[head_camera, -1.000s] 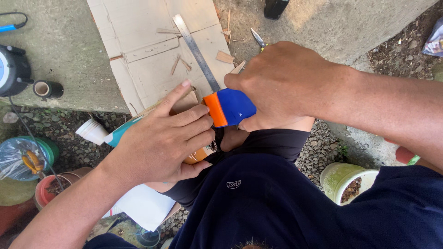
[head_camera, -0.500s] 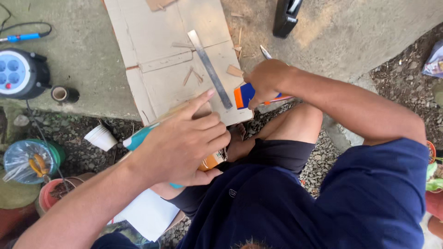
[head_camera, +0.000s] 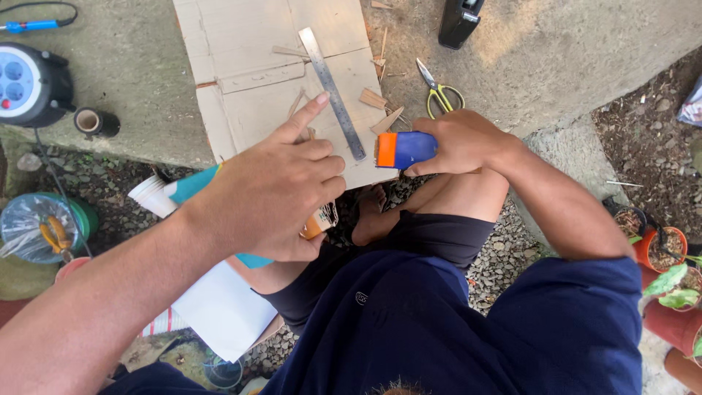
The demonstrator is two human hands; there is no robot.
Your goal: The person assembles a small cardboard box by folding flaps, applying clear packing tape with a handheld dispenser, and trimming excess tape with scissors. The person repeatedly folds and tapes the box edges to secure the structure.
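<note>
Right hand [head_camera: 461, 143] clamped on blue-and-orange knife [head_camera: 404, 149] at cardboard sheet's [head_camera: 241, 44] near right corner. Left hand [head_camera: 274, 194] fingers spread, hovering over near edge, ruler [head_camera: 333, 91] just beyond. Advice: pin ruler flat, fingers clear of blade path.

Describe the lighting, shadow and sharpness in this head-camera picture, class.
Head view: soft, even daylight, no harsh glare; the metal ruler on the cardboard sheet shows only a dull sheen. Faint shadow lies under the left hand. The right hand, holding the blue and orange tool, looks sharp; the near left forearm is slightly soft, and wide-angle stretch enlarges it.
</note>
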